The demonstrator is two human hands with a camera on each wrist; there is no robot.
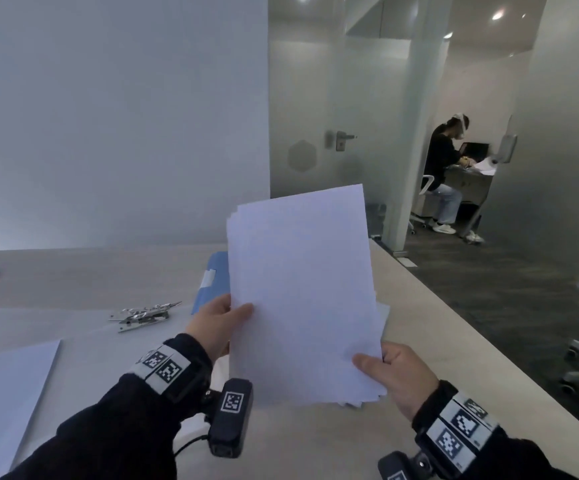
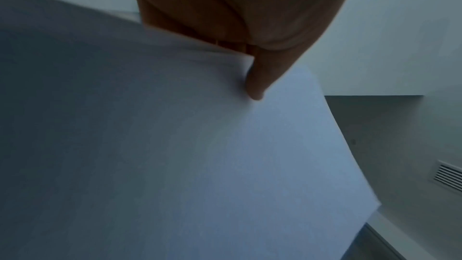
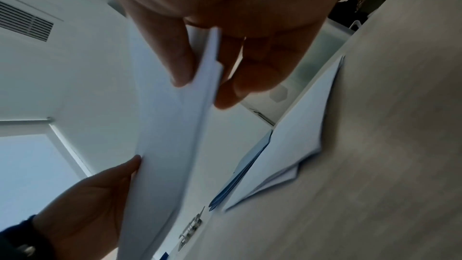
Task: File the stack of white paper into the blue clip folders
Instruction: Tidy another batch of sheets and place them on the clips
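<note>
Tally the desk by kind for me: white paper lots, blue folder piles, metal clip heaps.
White paper lots: 3 (held bundle, pile on the desk, sheet at lower left)
Blue folder piles: 1, number of folders not clear
Metal clip heaps: 1
Total: 5

Dim, cool, bluish light throughout; ceiling spotlights (image 1: 496, 14) glare at the head view's upper right. Wide-angle bending curves the frame edges. Both wrist views are soft and motion-blurred, the left one darkest at its left side.
</note>
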